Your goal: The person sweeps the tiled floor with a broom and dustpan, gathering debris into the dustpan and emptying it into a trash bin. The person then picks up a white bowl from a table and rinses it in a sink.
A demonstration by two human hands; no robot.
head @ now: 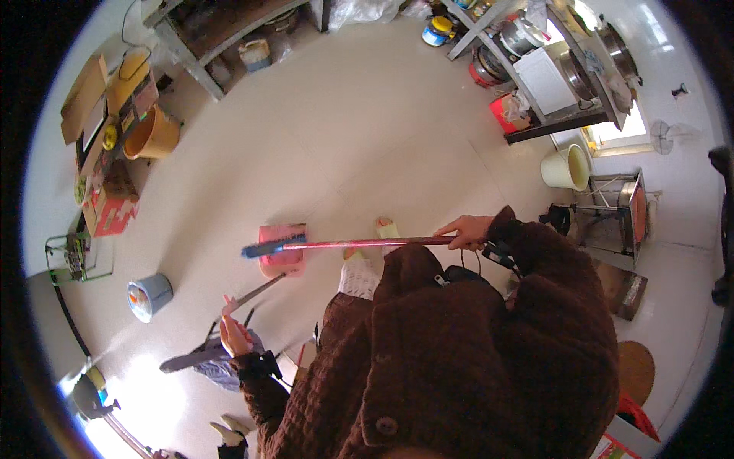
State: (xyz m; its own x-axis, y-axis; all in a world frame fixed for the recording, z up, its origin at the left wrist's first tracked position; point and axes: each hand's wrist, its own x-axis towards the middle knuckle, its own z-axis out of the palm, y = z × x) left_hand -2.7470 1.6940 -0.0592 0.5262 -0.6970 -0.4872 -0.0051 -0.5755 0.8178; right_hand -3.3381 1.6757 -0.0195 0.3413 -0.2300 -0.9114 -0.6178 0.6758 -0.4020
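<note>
My right hand point(469, 232) is closed around the red handle of a broom point(367, 243), which reaches left across the front of my body. The broom's blue bristle head lies over a pink dustpan point(282, 261); whether the two touch is hard to tell. Near the lower left, my left hand point(236, 334) holds the dustpan's grey handle, which slants up to the pan. My feet, in light footwear, stand on the pale tiled floor to the right of the dustpan.
At left are a blue bucket point(160, 292), an orange bin point(153, 137) and cardboard boxes point(112, 212). A workbench point(189, 60) stands at the upper left. Shelves with pots point(550, 123), a cream bucket point(565, 167) and a metal-framed stand point(613, 215) line the right. A stool-like object point(215, 358) is behind my left hand.
</note>
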